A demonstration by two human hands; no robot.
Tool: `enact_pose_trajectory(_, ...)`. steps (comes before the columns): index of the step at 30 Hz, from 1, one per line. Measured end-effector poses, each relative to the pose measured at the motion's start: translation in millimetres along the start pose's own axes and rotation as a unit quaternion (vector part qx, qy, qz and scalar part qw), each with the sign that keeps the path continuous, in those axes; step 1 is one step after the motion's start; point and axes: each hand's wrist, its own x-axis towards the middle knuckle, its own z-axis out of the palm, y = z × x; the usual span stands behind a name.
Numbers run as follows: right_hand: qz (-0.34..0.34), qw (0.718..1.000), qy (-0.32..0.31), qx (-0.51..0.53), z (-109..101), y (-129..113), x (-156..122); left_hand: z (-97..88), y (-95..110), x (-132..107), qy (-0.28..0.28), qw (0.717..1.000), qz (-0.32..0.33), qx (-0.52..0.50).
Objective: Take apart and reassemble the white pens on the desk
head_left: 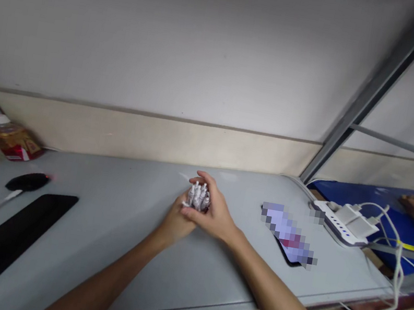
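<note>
Left hand (174, 223) and right hand (216, 216) cup small white bottles (198, 196) on the desk (121, 215); phone (289, 243) at three o'clock.

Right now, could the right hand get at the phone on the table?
Probably yes: the phone lies just beside the right hand with bare table between, though it and the left hand hold the white bundle.

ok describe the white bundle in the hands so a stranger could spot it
On the pale grey desk, go to its middle, where the left hand and right hand meet. Cupped between them is a tight cluster of tiny white bottle-like pieces, the only thing held; the flat black mat and white power strip lie apart to either side.
</note>
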Motion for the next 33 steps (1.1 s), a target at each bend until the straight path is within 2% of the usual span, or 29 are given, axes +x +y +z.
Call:
enact_pose_trajectory(5, 0.025, 0.999, -0.033, 0.014, -0.4, -1.5, -0.5, -1.6, -7.6, 3.8, -0.003, 1.0, -0.012, -0.003)
enact_pose_trajectory(11, 0.022, 0.999, -0.018, 0.016, -2.1, -3.6, 1.6, -6.0, -5.5, 1.8, -0.004, 0.999, -0.009, 0.033)
enact_pose_trajectory(19, -0.029, 0.999, 0.009, -0.027, 0.1, -7.7, 1.0, -2.5, -3.3, -1.6, 0.007, 1.0, 0.017, 0.014)
enact_pose_trajectory(23, -0.064, 0.995, 0.024, -0.068, 2.8, -9.1, -0.5, 0.0, -1.3, -2.6, 0.014, 1.0, 0.007, -0.016)
enact_pose_trajectory(28, -0.064, 0.993, 0.042, -0.091, 0.9, -9.3, -2.3, 2.4, 3.6, -3.2, 0.0, 1.0, -0.01, -0.018)
enact_pose_trajectory(33, -0.065, 0.995, 0.042, -0.067, -1.0, -8.1, -3.0, 2.3, 4.6, -2.9, -0.023, 0.999, -0.019, -0.035)
